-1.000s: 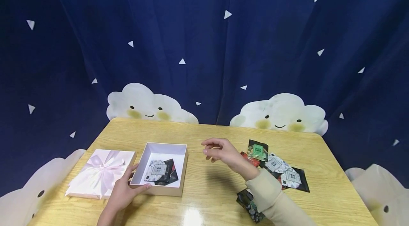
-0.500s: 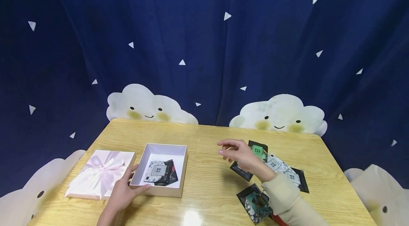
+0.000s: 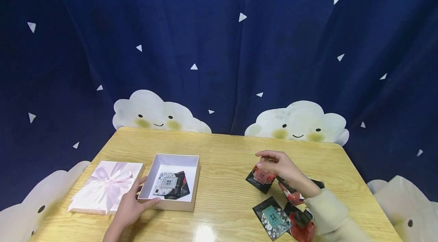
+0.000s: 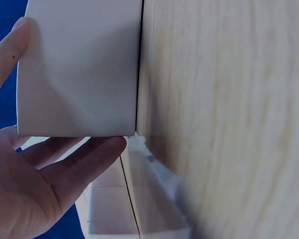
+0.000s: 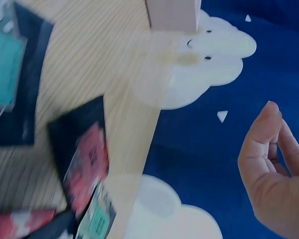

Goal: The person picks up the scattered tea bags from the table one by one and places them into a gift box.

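My left hand (image 3: pixel 131 204) grips the near left corner of an open white gift box (image 3: pixel 183 204). In the left wrist view its thumb and fingers lie along two sides of the box (image 4: pixel 84 69). Inside lie a few flat sachets, a white floral one (image 3: pixel 165 184) over dark ones. Raised above the sachets on the right is my right hand (image 3: pixel 282 168), fingers loosely bent and holding nothing. Under its fingertips in the head view lies a black sachet with a red label (image 3: pixel 261 176). The right wrist view shows the hand (image 5: pixel 274 169) well above the tabletop.
Left of the box stands a pale pink lid (image 3: pixel 107 187) with a ribbon bow. A sachet with a green label (image 3: pixel 273 217) and red-and-black ones (image 3: pixel 301 228) lie at the near right. Blue curtain (image 3: pixel 219 44) hangs behind the wooden table (image 3: pixel 222 151).
My right hand has moved right, from near the box to over the sachets, uncovering those at the near right. The left hand and box have stayed in place.
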### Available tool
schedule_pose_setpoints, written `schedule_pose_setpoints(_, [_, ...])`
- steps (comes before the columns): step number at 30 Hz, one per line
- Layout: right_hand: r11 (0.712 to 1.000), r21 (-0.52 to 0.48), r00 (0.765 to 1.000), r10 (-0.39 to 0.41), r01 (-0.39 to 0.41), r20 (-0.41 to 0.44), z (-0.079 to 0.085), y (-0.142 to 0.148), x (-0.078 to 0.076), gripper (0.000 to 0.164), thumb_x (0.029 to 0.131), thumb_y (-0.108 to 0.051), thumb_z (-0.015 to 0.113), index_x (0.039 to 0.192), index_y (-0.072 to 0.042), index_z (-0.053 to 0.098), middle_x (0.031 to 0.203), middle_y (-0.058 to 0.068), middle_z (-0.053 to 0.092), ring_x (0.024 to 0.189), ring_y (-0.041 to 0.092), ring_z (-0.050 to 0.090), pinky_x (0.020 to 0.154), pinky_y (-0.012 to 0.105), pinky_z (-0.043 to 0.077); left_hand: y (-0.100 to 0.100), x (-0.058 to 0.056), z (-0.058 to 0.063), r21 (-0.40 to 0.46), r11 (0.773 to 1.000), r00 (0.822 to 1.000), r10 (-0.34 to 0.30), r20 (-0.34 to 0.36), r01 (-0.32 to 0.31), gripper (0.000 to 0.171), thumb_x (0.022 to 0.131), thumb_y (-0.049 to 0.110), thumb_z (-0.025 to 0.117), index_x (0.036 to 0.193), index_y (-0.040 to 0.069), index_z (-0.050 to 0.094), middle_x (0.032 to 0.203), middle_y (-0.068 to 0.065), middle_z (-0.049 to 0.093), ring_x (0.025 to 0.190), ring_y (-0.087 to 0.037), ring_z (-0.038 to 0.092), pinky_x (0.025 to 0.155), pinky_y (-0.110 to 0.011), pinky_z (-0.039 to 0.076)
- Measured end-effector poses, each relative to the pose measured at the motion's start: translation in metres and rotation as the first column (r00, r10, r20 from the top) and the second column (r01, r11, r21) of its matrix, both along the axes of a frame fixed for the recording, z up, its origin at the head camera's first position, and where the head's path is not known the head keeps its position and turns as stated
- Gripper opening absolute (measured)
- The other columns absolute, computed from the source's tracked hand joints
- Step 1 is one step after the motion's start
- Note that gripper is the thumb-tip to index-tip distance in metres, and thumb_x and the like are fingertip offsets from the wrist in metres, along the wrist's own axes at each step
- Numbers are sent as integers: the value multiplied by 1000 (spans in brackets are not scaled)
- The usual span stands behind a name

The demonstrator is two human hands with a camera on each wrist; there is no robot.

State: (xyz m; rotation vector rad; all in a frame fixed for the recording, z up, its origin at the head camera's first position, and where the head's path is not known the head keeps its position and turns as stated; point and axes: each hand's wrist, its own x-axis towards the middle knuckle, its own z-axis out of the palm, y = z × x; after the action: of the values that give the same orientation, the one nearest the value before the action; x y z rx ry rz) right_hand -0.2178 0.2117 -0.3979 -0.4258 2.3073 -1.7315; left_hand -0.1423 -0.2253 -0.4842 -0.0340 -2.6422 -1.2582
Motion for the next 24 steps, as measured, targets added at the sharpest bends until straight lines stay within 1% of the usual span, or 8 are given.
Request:
schedule_pose_setpoints(2, [1000,10,1000,-9,9,-7,0,8,0,47,84,-15,66,122,8,50,92,8,57,73,12,58,62,29,49,0,1,0,-2,1000,1000,2,3,-2,78,65,22,82,127,-3,43,107,-29,58,91,-36,58,73,-42,46])
schedule_pose_setpoints(4, [999,26,1000,-28,28,-7,-1,16,1,47,84,-15,66,121,8,51,90,8,57,67,11,56,59,30,48,0,1,1,1,1000,1000,2,8,-2,78,65,22,82,127,-3,43,107,-29,58,91,-36,58,73,-42,46])
schedule_pose_setpoints(6, [999,35,999,-39,40,-7,-1,22,2,46,84,-14,66,122,8,50,90,8,56,64,11,54,58,30,47,0,1,1,2,1000,1000,2,11,-2,78,65,21,82,127,-3,43,107,-29,58,91,-36,58,73,-42,46])
schedule_pose_setpoints(10, [996,46,997,-70,71,-9,-3,36,3,46,84,-14,66,122,7,50,85,10,54,58,12,47,53,28,42,0,1,0,0,1000,1000,5,15,-5,78,65,22,82,127,-2,43,107,-29,58,90,-35,58,73,-41,46])
schedule_pose_setpoints(18, [990,92,993,-105,109,-45,-8,63,4,47,83,-13,66,122,7,50,79,8,49,58,12,43,51,30,41,0,0,-1,4,1000,1000,2,1,-2,77,65,21,82,127,-3,44,108,-31,56,93,-38,58,76,-46,46])
schedule_pose_setpoints(21, [984,116,990,-125,132,-62,-10,74,2,47,83,-13,67,122,7,50,76,7,46,57,11,41,51,29,40,1,0,-1,7,1000,1000,1,-3,-1,76,65,21,83,126,-3,44,108,-31,56,93,-38,58,76,-46,46])
schedule_pose_setpoints(24, [977,144,986,-145,156,-84,-13,85,1,49,83,-16,67,122,8,49,76,6,45,57,12,41,50,29,39,1,0,0,6,1000,1000,3,-7,-3,76,65,21,83,126,-2,44,108,-30,57,92,-37,58,75,-46,46])
